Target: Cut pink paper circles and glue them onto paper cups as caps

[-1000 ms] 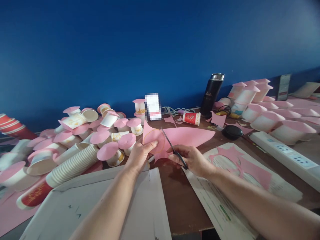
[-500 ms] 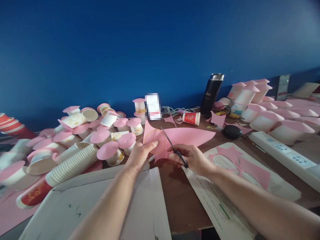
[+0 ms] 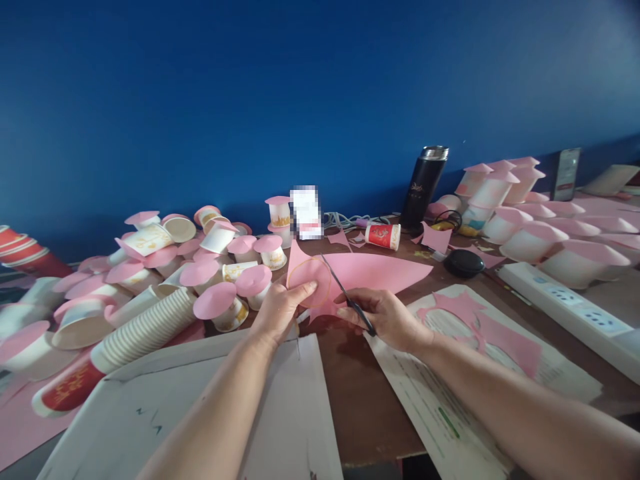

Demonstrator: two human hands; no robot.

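A pink paper sheet (image 3: 373,270) with a drawn circle outline is pinched at its left part by my left hand (image 3: 285,303), thumb on top. My right hand (image 3: 383,317) is closed round the handles of black scissors (image 3: 350,297). The scissor blades lie across the sheet beside the right edge of the drawn circle. A narrow pink point of the sheet rises above my left hand, and a jagged lower edge hangs between my hands.
Paper cups with pink discs (image 3: 215,301) pile up left, beside a stack of cups (image 3: 145,333). Behind stand a black flask (image 3: 424,190) and a red cup (image 3: 383,236). Right are a black round object (image 3: 464,263), a power strip (image 3: 570,307), pink scraps (image 3: 515,340) and cone-topped cups (image 3: 533,241).
The sheet's right part has shifted up very slightly. Both hands keep nearly the same place and hold.
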